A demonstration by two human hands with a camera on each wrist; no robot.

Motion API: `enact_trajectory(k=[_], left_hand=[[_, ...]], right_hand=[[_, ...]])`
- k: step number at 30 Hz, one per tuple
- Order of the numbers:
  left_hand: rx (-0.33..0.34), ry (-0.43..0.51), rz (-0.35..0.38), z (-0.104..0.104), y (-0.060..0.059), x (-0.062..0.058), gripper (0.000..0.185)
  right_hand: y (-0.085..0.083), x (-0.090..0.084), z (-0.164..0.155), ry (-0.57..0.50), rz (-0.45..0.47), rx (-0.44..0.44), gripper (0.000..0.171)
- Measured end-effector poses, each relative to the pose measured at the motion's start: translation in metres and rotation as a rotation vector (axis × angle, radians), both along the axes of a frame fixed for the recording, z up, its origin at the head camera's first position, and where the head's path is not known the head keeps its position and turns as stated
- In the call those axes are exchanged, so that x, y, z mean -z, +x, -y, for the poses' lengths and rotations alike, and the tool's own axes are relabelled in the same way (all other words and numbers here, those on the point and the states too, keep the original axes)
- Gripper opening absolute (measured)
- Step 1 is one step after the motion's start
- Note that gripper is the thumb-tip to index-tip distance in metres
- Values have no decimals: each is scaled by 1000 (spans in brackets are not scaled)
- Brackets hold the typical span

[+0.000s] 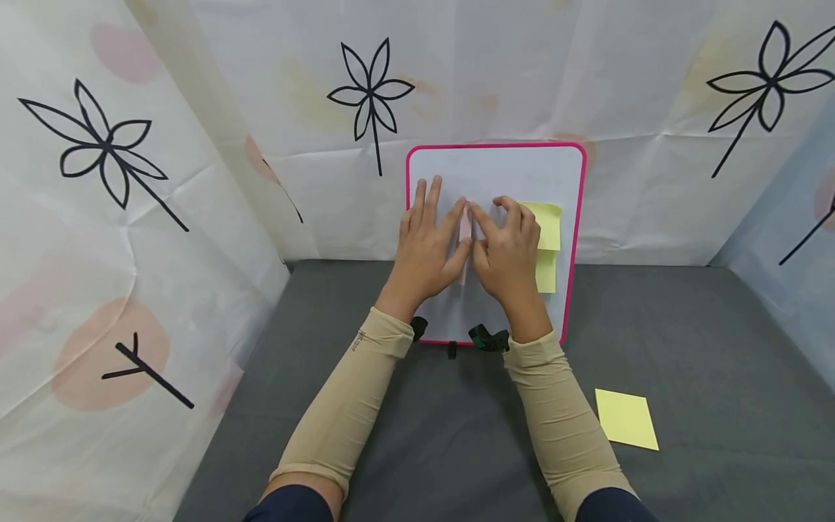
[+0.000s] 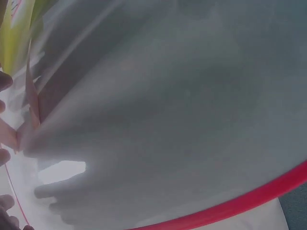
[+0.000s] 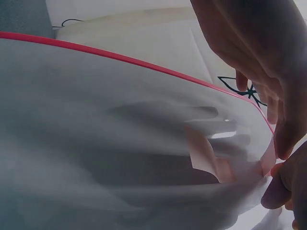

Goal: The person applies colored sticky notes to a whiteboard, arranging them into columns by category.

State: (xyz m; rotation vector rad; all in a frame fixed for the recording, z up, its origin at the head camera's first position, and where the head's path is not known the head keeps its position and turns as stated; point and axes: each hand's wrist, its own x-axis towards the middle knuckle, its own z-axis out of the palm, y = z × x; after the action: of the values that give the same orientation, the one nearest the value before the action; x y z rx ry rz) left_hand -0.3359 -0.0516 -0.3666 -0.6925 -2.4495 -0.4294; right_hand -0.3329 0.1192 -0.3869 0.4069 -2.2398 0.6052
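Note:
A white board [image 1: 496, 170] with a pink frame stands at the back of the table. In front of its middle is a narrow-looking pink sticky note [image 1: 464, 228], mostly edge-on in the head view. My left hand [image 1: 425, 243] pinches it from the left, index fingertip at its top and thumb lower down. From the other side my right hand [image 1: 510, 250] pinches the same paper. Pink paper [image 3: 268, 158] shows between fingers in the right wrist view, with its reflection on the glossy board. In the left wrist view the note [image 2: 32, 96] appears bent; fingers hide part of it.
Yellow sticky notes [image 1: 548, 228] are on the board's right side, partly behind my right hand. A single yellow sticky note [image 1: 627, 419] lies on the grey tabletop [image 1: 704, 362], right of my right forearm. A flower-patterned white cloth [image 1: 261, 87] hangs behind and at the left.

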Motion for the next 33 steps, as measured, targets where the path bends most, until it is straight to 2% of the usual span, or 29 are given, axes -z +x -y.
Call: enact_trajectory(k=[4,16,33], left_hand=[[-11,-2,31,-1,-2,2,61],[-20,-6,58,-2,-5,8,63],[-46,13,49,-3,-7,10,61]], right_hand=[[0,0,1,3,18,-3,55],[0,3,1,20,52,-3,58],[0,3,3,19,99,20,65]])
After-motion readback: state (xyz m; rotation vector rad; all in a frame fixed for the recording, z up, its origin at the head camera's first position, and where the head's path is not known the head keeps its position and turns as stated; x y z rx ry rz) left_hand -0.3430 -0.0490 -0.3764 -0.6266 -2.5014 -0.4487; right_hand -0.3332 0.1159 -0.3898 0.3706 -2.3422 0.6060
